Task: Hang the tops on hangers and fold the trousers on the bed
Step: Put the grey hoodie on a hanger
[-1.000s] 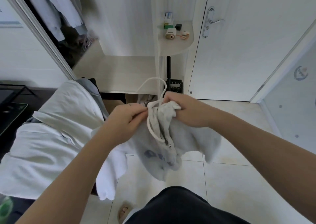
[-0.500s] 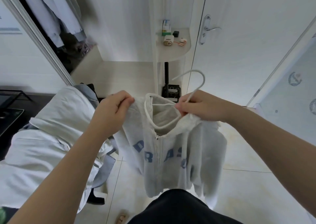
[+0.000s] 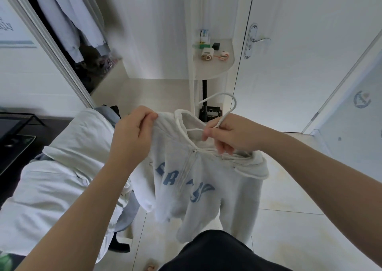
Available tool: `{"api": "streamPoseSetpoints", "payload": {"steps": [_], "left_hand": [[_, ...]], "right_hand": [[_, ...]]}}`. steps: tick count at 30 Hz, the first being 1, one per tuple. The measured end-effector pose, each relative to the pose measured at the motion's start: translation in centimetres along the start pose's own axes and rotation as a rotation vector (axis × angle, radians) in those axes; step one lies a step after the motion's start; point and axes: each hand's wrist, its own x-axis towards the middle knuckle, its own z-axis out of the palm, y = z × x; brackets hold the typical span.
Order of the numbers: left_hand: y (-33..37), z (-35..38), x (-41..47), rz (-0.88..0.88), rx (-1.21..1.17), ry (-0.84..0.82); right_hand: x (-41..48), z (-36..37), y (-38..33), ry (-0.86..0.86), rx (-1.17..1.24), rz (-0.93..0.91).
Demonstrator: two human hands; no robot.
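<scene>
1. Hanging in mid-air in front of the person, above the tiled floor, the grey zip hoodie (image 3: 196, 179) is held up between both hands. A white hanger (image 3: 234, 105) pokes out of its neck opening.
2. The left hand (image 3: 134, 132) has its fingers curled tight round a fold of the hoodie's shoulder, just beside the collar.
3. The right hand (image 3: 227, 136) pinches the hanger's stem below the hook between thumb and forefinger. Its other fingers curl over the collar edge near the top of the zip.
4. Handling, as I judge it: the hoodie is soft fleece, limp and fairly light, so it sags and bunches wherever nothing supports it. It should not slip from a grip. It may slide off a smooth hanger arm if the hood (image 3: 252, 169) drags to one side.
5. The best holds look like the shoulder seams and collar, with the hanger taken by its stem. Tugging a sleeve or the zip would only twist the hoodie.
6. Hidden: the hanger's arms lie inside the cloth, so I cannot tell whether either shoulder is seated. The blue lettering (image 3: 177, 177) is creased and unreadable. The hem drops behind the person's dark clothing (image 3: 217, 250).
7. No trousers can be picked out in the pile of pale garments (image 3: 57, 179) to the left, and what the pile rests on is covered.
</scene>
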Motion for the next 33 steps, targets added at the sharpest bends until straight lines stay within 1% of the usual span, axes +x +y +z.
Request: {"api": "streamPoseSetpoints", "payload": {"steps": [2,4,6,8,9,11,13,15,19,20,22,24,26,29,33], "left_hand": [[-0.8,-0.1,0.4,-0.066,0.055,-0.001],[-1.7,-0.2,0.9,-0.096,0.194,-0.011],[-2.0,-0.1,1.1,-0.011,0.249,-0.055],[-1.7,0.6,0.6,0.093,0.244,-0.223],[-1.4,1.1,0.2,0.125,0.285,-0.273],[-1.6,2.0,-0.3,0.186,0.293,-0.243],[-2.1,2.2,0.1,0.21,0.205,-0.187],[-2.5,2.1,0.5,0.18,0.177,-0.166],[-3.3,0.7,1.0,0.043,0.12,-0.083],[-3.5,0.2,1.3,0.028,0.104,-0.07],[-4.0,-0.4,1.9,0.011,0.1,-0.058],[-4.4,-0.7,2.3,0.005,0.106,-0.048],[-4.5,-0.8,2.6,0.01,0.103,-0.041],[-5.0,-0.6,3.0,0.008,0.141,-0.067],[-5.6,-0.9,3.3,0.006,0.177,-0.111]], "right_hand": [[0.3,0.2,-0.5,0.045,-0.006,-0.047],[0.8,0.5,-0.9,0.093,0.022,-0.08],[1.5,0.8,-1.1,0.149,0.084,-0.09],[2.2,0.9,-1.3,0.219,0.158,-0.099],[2.4,0.9,-1.4,0.237,0.166,-0.103],[2.9,0.7,-1.6,0.209,0.13,-0.108],[3.2,0.6,-1.7,0.162,0.091,-0.1],[3.2,0.1,-1.3,0.163,0.059,-0.097],[2.0,-1.8,2.7,0.26,-0.215,-0.114],[1.5,-2.0,4.1,0.289,-0.231,-0.097],[0.5,-1.9,6.8,0.361,-0.147,-0.036],[-0.1,-1.6,8.8,0.4,-0.038,0.067],[-0.3,-1.3,10.5,0.416,-0.05,0.132],[-0.6,-1.0,11.0,0.489,-0.006,0.131],[-1.0,-0.3,10.1,0.606,0.024,0.036]]}}
